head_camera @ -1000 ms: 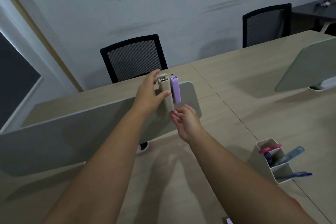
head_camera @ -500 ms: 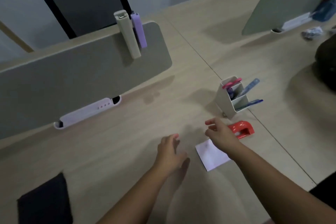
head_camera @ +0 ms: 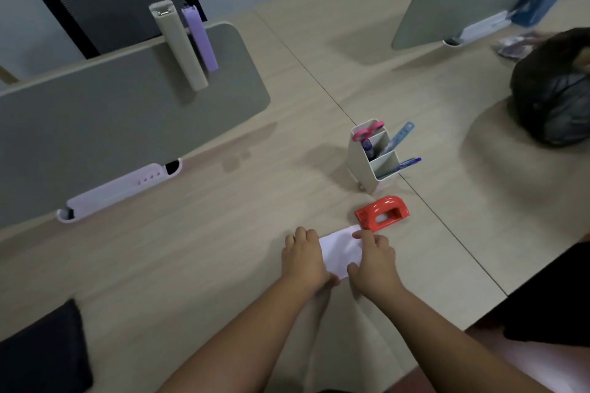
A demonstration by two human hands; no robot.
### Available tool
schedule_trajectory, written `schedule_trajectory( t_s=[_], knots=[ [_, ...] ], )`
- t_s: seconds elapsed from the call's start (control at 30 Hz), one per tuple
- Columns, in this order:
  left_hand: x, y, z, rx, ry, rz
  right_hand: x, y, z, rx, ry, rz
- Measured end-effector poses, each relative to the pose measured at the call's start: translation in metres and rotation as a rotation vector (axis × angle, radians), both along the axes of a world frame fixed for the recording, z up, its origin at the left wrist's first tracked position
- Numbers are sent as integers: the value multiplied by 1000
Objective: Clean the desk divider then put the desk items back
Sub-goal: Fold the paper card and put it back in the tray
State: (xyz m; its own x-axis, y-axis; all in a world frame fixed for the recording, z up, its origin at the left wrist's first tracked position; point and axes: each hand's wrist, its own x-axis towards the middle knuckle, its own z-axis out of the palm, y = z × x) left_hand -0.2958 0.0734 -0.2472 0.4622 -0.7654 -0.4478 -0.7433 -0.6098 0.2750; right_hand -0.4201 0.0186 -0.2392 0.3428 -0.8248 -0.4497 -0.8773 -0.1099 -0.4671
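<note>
Lower centre of frame: left hand (head_camera: 305, 260) and right hand (head_camera: 375, 260) rest on a white paper sheet (head_camera: 341, 251), fingers bent over its side edges | right above: red hole punch (head_camera: 381, 212), white pen holder (head_camera: 372, 159) | upper left: grey desk divider (head_camera: 105, 118) with two clips (head_camera: 188, 41).

A red hole punch (head_camera: 381, 212) stood just beyond the hands, with a pen holder (head_camera: 367, 163) right behind it, crowding the far right. Bare desk (head_camera: 207, 233) lay open to the left, up to the divider (head_camera: 111, 118), whose two clips (head_camera: 185, 41) hung over its near face. A dark cloth (head_camera: 41, 354) blocked the near left corner.
</note>
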Motion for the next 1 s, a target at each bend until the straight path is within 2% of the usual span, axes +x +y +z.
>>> schedule_trajectory(
  t_s=[0.17, 0.27, 0.33, 0.47, 0.57, 0.67, 0.73, 0.83, 1.0],
  knots=[
    [-4, -2, 2, 24, 166, 43, -4, -16, 4, 119, -209, -123],
    [-3, -3, 4, 88, 99, -24, -7, -20, 6, 271, -262, -198],
    [-2, -3, 5, 97, 61, -49, -6, -19, 5, 296, -268, -180],
    [-4, 5, 7, -68, 146, -78, -7, -24, 4, 218, -286, -85],
    [0, 20, 12, -297, 244, 22, -9, -34, 8, 216, -250, 36],
    [10, 37, 19, -570, 273, 219, -2, -42, 15, 135, -341, 152],
    [15, 48, 18, -676, 256, 344, 9, -42, 17, 65, -390, 233],
    [17, 58, 6, -700, 255, 451, 24, -36, 7, 74, -397, 273],
    [15, 60, -11, -625, 267, 544, 39, -30, -11, 72, -353, 299]
  ],
)
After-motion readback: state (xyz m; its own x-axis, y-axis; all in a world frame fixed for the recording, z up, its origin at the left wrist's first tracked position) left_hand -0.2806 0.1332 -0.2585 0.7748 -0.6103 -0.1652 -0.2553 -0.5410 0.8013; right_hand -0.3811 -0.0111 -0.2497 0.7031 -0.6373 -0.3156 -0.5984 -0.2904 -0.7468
